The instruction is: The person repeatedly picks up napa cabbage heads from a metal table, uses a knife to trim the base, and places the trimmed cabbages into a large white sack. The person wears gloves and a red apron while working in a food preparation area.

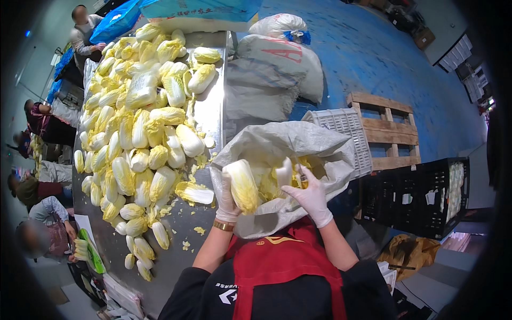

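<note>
My gloved left hand (227, 202) grips a napa cabbage (243, 186) over the near left rim of a white woven sack (276, 134). Opposite it, over the sack's mouth, my gloved right hand (312, 200) holds a small knife (304, 182) by its yellowish-brown handle; the blade is blurred. Beside the right thumb is a white cabbage leaf piece (285, 172), and I cannot tell whether it is held or falling. Yellow and white trimmed leaves (266, 182) lie inside the sack. To the left, a large heap of napa cabbages (140, 132) covers much of a metal table (212, 248).
Full woven sacks (276, 72) lie beyond the table's right edge. On the right stand a white plastic crate (340, 120), a wooden pallet (388, 128) and black crates (412, 200). Blue plastic bags (200, 12) sit at the table's far end. Several people work along the left.
</note>
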A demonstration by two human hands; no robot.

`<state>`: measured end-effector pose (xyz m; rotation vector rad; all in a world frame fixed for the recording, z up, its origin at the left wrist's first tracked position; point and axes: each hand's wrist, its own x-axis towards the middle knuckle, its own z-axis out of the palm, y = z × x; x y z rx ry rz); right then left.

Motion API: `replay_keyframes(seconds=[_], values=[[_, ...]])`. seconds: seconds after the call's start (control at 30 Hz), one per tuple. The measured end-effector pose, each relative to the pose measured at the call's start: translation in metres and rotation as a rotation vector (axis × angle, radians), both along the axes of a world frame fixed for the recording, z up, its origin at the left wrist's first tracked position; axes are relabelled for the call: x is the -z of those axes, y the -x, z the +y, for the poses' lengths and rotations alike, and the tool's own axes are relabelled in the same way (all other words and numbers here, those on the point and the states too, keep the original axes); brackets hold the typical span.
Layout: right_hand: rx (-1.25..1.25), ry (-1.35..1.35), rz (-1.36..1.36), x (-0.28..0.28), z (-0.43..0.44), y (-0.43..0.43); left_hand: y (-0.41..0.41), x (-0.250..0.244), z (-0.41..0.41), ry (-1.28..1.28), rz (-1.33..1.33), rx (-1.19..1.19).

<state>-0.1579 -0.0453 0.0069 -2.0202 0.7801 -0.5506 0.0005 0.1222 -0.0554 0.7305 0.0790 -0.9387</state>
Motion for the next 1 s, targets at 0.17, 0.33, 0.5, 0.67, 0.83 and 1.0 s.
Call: replay_keyframes(seconds=[0.17,0.33,0.5,0.67,0.83,1.0], values=[[-0.211,-0.929,0.152,-0.036,0.019,-0.034,0.027,-0.043,-0.018,-0.056,-0.251,0.121],[-0.18,-1.136,-0.174,0.007,0.03,-0.008,0.025,-0.052,-0.033,-0.245,-0.193,0.149],[-0.003,-1.133,-0.448,0.003,0.03,0.015,-0.003,0.024,-0.048,-0.648,-0.661,0.281],[0.067,-0.628,-0.077,0.01,0.013,0.015,0.022,-0.037,-0.043,-0.551,-0.778,0.299],[-0.008,-0.371,0.016,0.015,0.035,-0.011,0.056,-0.04,-0.039,-0.377,-0.733,0.113],[-0.016,-0.128,-0.113,0.004,0.047,-0.022,0.054,-0.031,-0.024,-0.267,-0.543,0.108]])
